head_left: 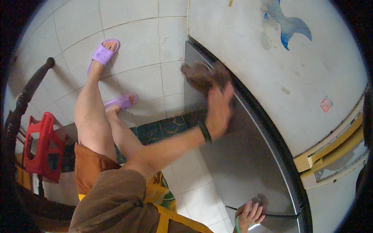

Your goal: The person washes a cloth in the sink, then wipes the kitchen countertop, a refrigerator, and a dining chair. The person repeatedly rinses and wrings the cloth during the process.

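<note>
My left hand, with a dark band at the wrist, is blurred. It holds a brown cloth against the upper left part of a glossy dark grey door panel. At the bottom, my right hand, with a green band at its wrist, rests its fingers on the same panel beside a dark seam. Nothing shows in the right hand, and its thumb side is partly hidden. A black edge runs along the panel beside a white appliance surface.
Yellowed handles sit on the white surface, which also bears a blue tail-shaped sticker. Pale floor tiles lie under my purple slippers. A red plastic stool stands at the left near a dark carved post.
</note>
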Demonstrator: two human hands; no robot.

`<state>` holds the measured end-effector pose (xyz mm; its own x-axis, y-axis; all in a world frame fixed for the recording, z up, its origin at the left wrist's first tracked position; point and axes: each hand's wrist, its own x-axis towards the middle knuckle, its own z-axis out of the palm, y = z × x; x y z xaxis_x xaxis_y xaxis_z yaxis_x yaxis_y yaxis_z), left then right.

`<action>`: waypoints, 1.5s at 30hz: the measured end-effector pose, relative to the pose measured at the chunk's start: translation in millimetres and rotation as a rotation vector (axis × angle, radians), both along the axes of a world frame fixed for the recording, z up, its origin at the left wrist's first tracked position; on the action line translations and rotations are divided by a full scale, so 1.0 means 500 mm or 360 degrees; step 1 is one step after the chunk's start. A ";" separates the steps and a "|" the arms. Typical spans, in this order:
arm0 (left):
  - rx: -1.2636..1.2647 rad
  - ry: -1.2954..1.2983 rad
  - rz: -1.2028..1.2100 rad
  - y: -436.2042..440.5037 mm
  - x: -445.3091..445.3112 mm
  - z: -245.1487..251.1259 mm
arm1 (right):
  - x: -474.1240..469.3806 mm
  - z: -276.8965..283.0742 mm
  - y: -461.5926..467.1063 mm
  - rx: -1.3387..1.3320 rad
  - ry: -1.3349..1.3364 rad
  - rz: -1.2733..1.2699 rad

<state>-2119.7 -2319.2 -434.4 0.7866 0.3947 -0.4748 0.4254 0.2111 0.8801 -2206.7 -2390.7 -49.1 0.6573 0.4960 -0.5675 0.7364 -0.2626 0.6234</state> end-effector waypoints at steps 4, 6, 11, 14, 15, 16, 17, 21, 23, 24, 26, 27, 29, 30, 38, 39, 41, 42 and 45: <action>-0.0118 -0.1054 -0.0584 -0.026 -0.176 0.247 | 0.005 -0.003 0.006 0.0003 0.0030 0.0043; -0.0587 -0.1285 -0.1090 -0.066 -0.212 0.200 | 0.004 0.007 0.015 -0.0019 0.0038 0.0029; -0.0427 -0.0227 -0.0562 -0.084 -0.123 -0.177 | 0.002 0.004 0.005 0.0007 0.0003 0.0122; -0.0999 0.0394 -0.0230 -0.023 -0.068 -0.357 | -0.002 -0.003 -0.007 0.0045 -0.0044 0.0149; -0.1258 0.0562 -0.0094 -0.017 -0.069 -0.369 | -0.003 -0.005 -0.010 0.0054 -0.0061 0.0148; -0.1484 0.0680 0.0043 -0.015 -0.078 -0.351 | -0.004 -0.005 -0.011 0.0070 -0.0064 0.0130; -0.1659 0.0775 0.0181 -0.023 -0.096 -0.306 | -0.006 -0.003 -0.010 0.0091 -0.0064 0.0116; -0.0950 0.0644 -0.0129 -0.113 -0.204 0.065 | -0.009 0.002 -0.004 0.0134 -0.0044 0.0055; -0.0407 0.0211 -0.0413 -0.111 -0.251 0.289 | -0.009 0.003 -0.001 0.0152 -0.0031 0.0055; -0.0383 -0.0140 -0.0594 -0.080 -0.269 0.361 | -0.008 0.004 0.002 0.0129 0.0000 -0.0026; -0.0251 -0.0656 -0.0748 -0.032 -0.248 0.429 | -0.010 0.013 0.013 0.0378 0.0037 -0.0249; -0.0152 -0.0795 -0.0730 -0.017 -0.211 0.421 | -0.010 0.013 0.017 0.0462 0.0020 -0.0373; -0.0024 -0.0679 -0.0772 -0.001 -0.117 0.371 | -0.023 0.025 0.037 0.0656 0.0032 -0.0553; -0.0110 -0.0549 -0.0293 0.000 -0.062 0.328 | -0.032 0.032 0.049 0.0674 0.0029 -0.0601; -0.0557 0.0231 -0.0201 0.035 0.052 0.186 | -0.169 -0.022 0.110 0.0958 0.0413 -0.1367; -0.0514 0.0087 -0.0337 0.033 0.023 0.252 | -0.198 -0.041 0.122 0.1003 0.0467 -0.1505; -0.0094 -0.0546 -0.0595 0.025 -0.054 0.365 | -0.273 -0.107 0.141 0.0993 0.0644 -0.1789; 0.0209 -0.1029 -0.0502 0.026 -0.084 0.409 | -0.298 -0.128 0.149 0.1132 0.0693 -0.1849; -0.0211 -0.1001 -0.0338 0.012 -0.095 0.371 | -0.347 -0.225 0.140 0.1197 0.0850 -0.1920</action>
